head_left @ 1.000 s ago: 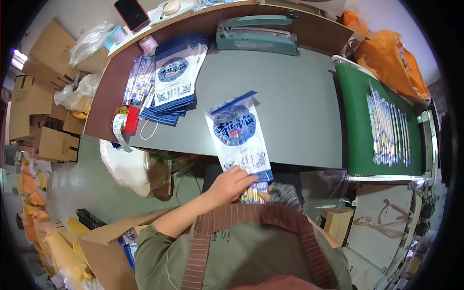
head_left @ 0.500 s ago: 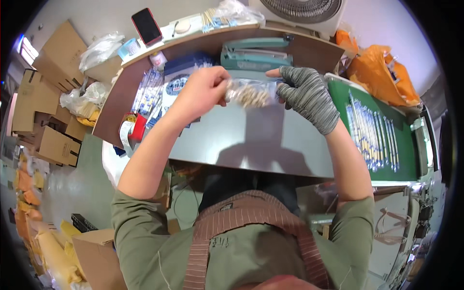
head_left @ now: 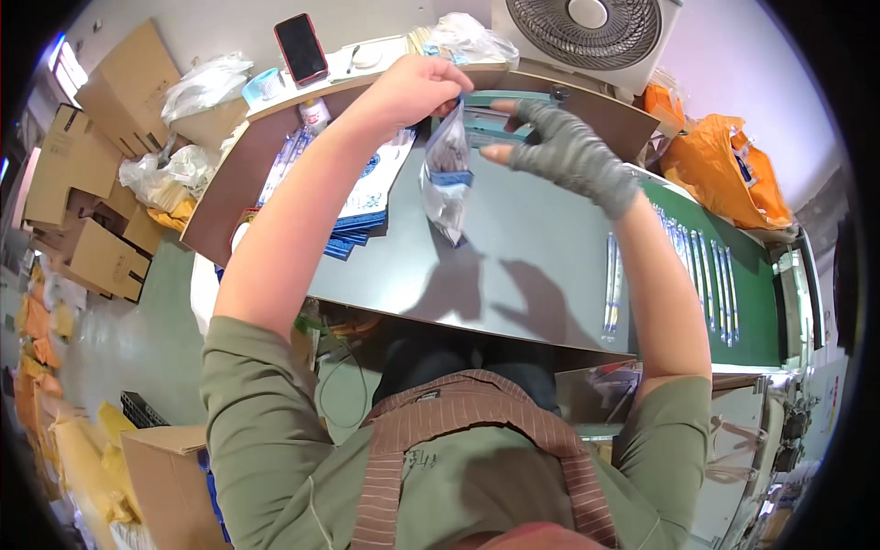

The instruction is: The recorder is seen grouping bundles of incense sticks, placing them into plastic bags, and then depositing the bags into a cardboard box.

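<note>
My left hand (head_left: 417, 90) is raised over the far middle of the table, its thumb and fingers pinching the top corner of a small plastic bag (head_left: 447, 179). The bag hangs down lengthwise, part clear and silvery, with a blue band across its middle; its contents are hard to make out. To the right of it, apart from the bag, is my right hand (head_left: 573, 151) in a grey fingerless glove, thumb and forefinger spread. Behind both hands lies a teal bag sealer (head_left: 500, 115), partly covered by them. A stack of blue-and-white printed bags (head_left: 374, 192) lies beside my left forearm.
At the right, slim blue-and-white sticks (head_left: 722, 289) lie in a row on a green mat (head_left: 761, 293). A fan (head_left: 587, 37), a phone (head_left: 301, 50) and a tape roll (head_left: 266, 85) stand along the back ledge. An orange bag (head_left: 729, 170) sits at the back right.
The bag was stretched sideways between both hands, with small brown pieces showing. It now hangs from my left hand, which has risen, while my right hand has let go.
</note>
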